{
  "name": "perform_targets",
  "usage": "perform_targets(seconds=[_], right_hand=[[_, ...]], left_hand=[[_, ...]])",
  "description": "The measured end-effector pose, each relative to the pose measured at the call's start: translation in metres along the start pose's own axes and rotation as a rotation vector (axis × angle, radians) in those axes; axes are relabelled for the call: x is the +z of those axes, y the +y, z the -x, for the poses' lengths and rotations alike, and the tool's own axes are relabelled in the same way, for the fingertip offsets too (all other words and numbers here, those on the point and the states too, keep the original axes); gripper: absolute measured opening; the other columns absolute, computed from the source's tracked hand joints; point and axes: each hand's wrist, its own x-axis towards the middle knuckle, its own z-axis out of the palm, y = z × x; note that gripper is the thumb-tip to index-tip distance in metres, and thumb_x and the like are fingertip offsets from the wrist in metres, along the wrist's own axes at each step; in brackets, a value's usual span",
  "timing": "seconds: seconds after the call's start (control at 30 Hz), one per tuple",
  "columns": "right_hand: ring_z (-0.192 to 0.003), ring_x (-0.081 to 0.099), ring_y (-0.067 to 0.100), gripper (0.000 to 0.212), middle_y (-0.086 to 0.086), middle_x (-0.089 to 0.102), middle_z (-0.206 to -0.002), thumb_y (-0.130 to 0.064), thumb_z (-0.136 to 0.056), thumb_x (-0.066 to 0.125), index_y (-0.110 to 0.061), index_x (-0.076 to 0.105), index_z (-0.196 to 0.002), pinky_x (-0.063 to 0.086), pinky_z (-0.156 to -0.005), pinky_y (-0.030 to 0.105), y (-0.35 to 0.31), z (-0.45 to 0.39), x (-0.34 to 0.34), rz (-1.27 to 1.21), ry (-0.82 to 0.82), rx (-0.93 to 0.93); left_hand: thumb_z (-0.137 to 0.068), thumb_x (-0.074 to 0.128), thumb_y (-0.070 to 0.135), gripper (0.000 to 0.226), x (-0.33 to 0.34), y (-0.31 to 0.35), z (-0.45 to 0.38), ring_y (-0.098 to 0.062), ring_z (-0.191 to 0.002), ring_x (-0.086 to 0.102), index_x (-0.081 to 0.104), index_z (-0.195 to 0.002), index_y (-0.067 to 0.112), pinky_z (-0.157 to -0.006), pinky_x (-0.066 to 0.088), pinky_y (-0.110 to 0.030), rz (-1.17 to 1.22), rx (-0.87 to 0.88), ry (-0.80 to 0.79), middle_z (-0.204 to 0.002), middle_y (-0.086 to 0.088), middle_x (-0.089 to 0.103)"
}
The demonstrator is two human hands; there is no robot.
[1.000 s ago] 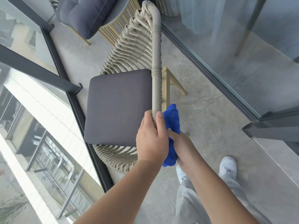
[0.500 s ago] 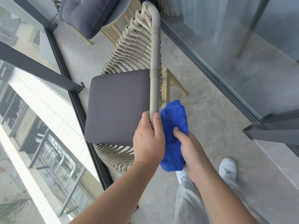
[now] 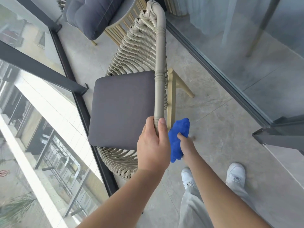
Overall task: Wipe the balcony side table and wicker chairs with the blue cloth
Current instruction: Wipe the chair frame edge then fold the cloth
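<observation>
Wiping is on the near wicker chair (image 3: 138, 51): my left hand (image 3: 153, 145) grips its top rail at frame centre, my right hand (image 3: 185, 142) clutches the blue cloth (image 3: 177, 137) against its outer side. Second chair (image 3: 92, 15) and side table, upper frame, probably remain.

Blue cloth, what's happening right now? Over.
Left hand grips wicker chair rail. Right hand holds blue cloth against chair's outer side. Nothing in the way.

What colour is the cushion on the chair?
Dark grey seat cushion, plain with no pattern, seen best in the head view.
</observation>
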Motion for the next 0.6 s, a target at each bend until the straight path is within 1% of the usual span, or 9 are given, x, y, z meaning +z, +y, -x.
perform_targets(seconds=[0.07, 0.13, 0.2, 0.27, 0.33, 0.4, 0.47, 0.53, 0.6], right_hand=[[-0.127, 0.057, 0.034, 0.04, 0.009, 0.062, -0.13, -0.034, -0.107, 0.048, -0.011, 0.053, -0.139, 0.044, -0.11, 0.049, 0.013, -0.018, 0.015, 0.043, -0.05, -0.015], [-0.117, 0.065, 0.036, 0.032, 0.005, 0.068, -0.111, -0.05, -0.099, 0.055, -0.023, 0.061, -0.117, 0.049, -0.105, 0.056, 0.052, -0.082, 0.023, 0.152, -0.059, -0.065], [-0.11, 0.068, 0.038, 0.035, -0.002, 0.067, -0.094, -0.07, -0.085, 0.061, -0.036, 0.058, -0.095, 0.051, -0.099, 0.063, 0.099, -0.165, 0.023, 0.225, -0.061, -0.071], [-0.099, 0.069, 0.033, 0.039, -0.005, 0.064, -0.087, -0.076, -0.08, 0.061, -0.039, 0.054, -0.088, 0.053, -0.09, 0.057, 0.111, -0.183, 0.026, 0.188, -0.106, -0.054], [-0.093, 0.066, 0.026, 0.036, -0.008, 0.062, -0.085, -0.072, -0.083, 0.06, -0.037, 0.054, -0.09, 0.05, -0.081, 0.047, 0.09, -0.134, 0.023, 0.153, -0.132, -0.05], [-0.097, 0.068, 0.026, 0.03, -0.007, 0.066, -0.088, -0.064, -0.086, 0.062, -0.035, 0.059, -0.095, 0.051, -0.084, 0.047, 0.07, -0.093, 0.025, 0.129, -0.116, 0.0], [-0.099, 0.068, 0.024, 0.024, -0.01, 0.067, -0.088, -0.058, -0.089, 0.064, -0.035, 0.061, -0.096, 0.052, -0.086, 0.045, 0.047, -0.05, 0.024, 0.085, -0.129, -0.015], [-0.092, 0.069, 0.019, 0.017, -0.013, 0.067, -0.082, -0.049, -0.094, 0.063, -0.033, 0.062, -0.096, 0.051, -0.078, 0.037, 0.029, -0.015, 0.025, 0.063, -0.14, -0.058], [-0.086, 0.066, 0.016, 0.014, -0.014, 0.066, -0.078, -0.043, -0.098, 0.06, -0.029, 0.063, -0.097, 0.049, -0.073, 0.034, 0.013, 0.014, 0.025, 0.064, -0.152, -0.093]], left_hand=[[-0.102, 0.03, 0.055, 0.035, 0.0, -0.002, 0.0, -0.011, -0.061, 0.043, 0.039, -0.078, 0.031, -0.06, 0.034, -0.034, 0.012, -0.003, -0.003, -0.063, 0.013, 0.045], [-0.101, 0.03, 0.056, 0.036, 0.0, -0.004, -0.001, -0.011, -0.062, 0.045, 0.042, -0.081, 0.03, -0.061, 0.035, -0.034, 0.02, -0.005, -0.007, -0.064, 0.013, 0.047], [-0.101, 0.029, 0.057, 0.036, -0.001, -0.005, -0.001, -0.01, -0.063, 0.046, 0.043, -0.081, 0.029, -0.062, 0.035, -0.033, 0.017, -0.008, -0.01, -0.065, 0.012, 0.048], [-0.101, 0.029, 0.057, 0.037, 0.0, -0.006, -0.001, -0.01, -0.064, 0.047, 0.044, -0.082, 0.029, -0.062, 0.035, -0.032, 0.011, -0.004, -0.019, -0.067, 0.011, 0.049], [-0.101, 0.028, 0.058, 0.041, 0.0, -0.007, 0.0, -0.011, -0.065, 0.05, 0.049, -0.087, 0.026, -0.062, 0.036, -0.032, 0.012, -0.002, -0.029, -0.07, 0.01, 0.053], [-0.101, 0.027, 0.059, 0.043, 0.001, -0.007, 0.0, -0.013, -0.066, 0.052, 0.051, -0.09, 0.025, -0.063, 0.038, -0.034, 0.018, -0.006, -0.044, -0.074, 0.008, 0.057], [-0.1, 0.026, 0.061, 0.044, 0.003, -0.008, 0.0, -0.015, -0.067, 0.053, 0.05, -0.089, 0.026, -0.063, 0.041, -0.035, 0.011, -0.01, -0.049, -0.077, 0.007, 0.061], [-0.098, 0.026, 0.062, 0.039, 0.001, -0.007, -0.001, -0.015, -0.065, 0.051, 0.045, -0.085, 0.03, -0.062, 0.041, -0.036, 0.014, -0.022, -0.036, -0.075, 0.007, 0.059], [-0.098, 0.026, 0.062, 0.037, 0.001, -0.005, -0.004, -0.015, -0.067, 0.053, 0.044, -0.086, 0.032, -0.064, 0.043, -0.037, 0.009, -0.026, -0.028, -0.078, 0.008, 0.061]])
